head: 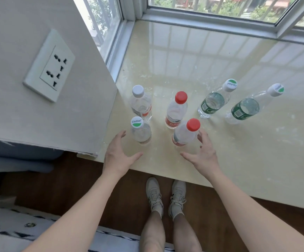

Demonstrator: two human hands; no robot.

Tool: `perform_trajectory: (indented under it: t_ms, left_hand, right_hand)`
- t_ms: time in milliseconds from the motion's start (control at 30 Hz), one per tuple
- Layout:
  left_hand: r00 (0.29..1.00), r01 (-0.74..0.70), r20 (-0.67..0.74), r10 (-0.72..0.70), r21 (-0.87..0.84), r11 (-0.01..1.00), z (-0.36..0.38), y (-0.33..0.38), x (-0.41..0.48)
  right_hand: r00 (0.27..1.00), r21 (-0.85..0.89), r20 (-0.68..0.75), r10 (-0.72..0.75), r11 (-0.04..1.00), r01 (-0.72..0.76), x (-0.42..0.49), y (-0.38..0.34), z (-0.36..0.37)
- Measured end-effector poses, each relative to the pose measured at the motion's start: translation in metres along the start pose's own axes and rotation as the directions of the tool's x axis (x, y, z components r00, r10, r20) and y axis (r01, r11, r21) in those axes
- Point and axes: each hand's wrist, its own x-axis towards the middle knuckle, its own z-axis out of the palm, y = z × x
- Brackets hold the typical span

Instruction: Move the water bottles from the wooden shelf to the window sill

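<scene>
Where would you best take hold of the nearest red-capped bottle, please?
Probably round its clear body, from its right side: the nearest red-capped bottle stands upright on the window sill, the open right hand is already beside it, and that side looks free.

"Cestbon" on the green-and-white caps of near-left bottle (137,122) and right bottle (229,85).

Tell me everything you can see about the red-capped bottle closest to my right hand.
The clear plastic water bottle with a red screw cap stands upright on the glossy cream window sill, nearest the front edge. A red label band wraps its lower body. The open right hand curves around its right side, fingertips at or almost at the plastic; contact is unclear.
</scene>
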Motion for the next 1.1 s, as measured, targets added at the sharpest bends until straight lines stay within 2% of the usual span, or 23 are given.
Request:
perform_trajectory:
  t_ms: [100,233,400,533,633,733,933,1100]
  left_hand:
    - [0.999,-0.035,-0.005,0.037,0.231,0.972,-0.03,0.017,-0.019]
    - [0.994,-0.072,-0.045,0.104,0.458,0.886,-0.079,0.063,-0.038]
    - [0.936,-0.182,-0.119,0.331,0.641,0.746,-0.135,0.125,-0.042]
    - [0.842,-0.282,-0.162,0.515,0.682,0.675,-0.168,0.178,-0.027]
    - [0.802,-0.325,-0.17,0.572,0.679,0.658,-0.184,0.219,-0.017]
    - [0.767,-0.357,-0.189,0.613,0.668,0.653,-0.191,0.26,-0.016]
    - [0.663,-0.498,-0.112,0.741,0.673,0.547,-0.181,0.338,-0.03]
    - [0.55,-0.646,-0.01,0.835,0.629,0.433,-0.148,0.399,-0.041]
  right_hand:
    - [0.999,-0.203,0.032,-0.014,0.979,0.021,-0.01,-0.017,-0.035]
    - [0.992,-0.448,0.105,-0.076,0.887,0.115,-0.018,-0.066,-0.091]
    - [0.943,-0.553,0.044,-0.33,0.778,0.298,-0.009,-0.145,-0.145]
    - [0.878,-0.621,-0.011,-0.479,0.692,0.369,0.01,-0.205,-0.183]
    - [0.827,-0.663,-0.025,-0.561,0.629,0.406,0.017,-0.244,-0.21]
    - [0.812,-0.683,-0.031,-0.582,0.606,0.408,0.016,-0.268,-0.235]
    - [0.771,-0.711,-0.156,-0.617,0.612,0.346,-0.008,-0.284,-0.282]
    - [0.774,-0.764,-0.262,-0.576,0.614,0.198,-0.036,-0.264,-0.334]
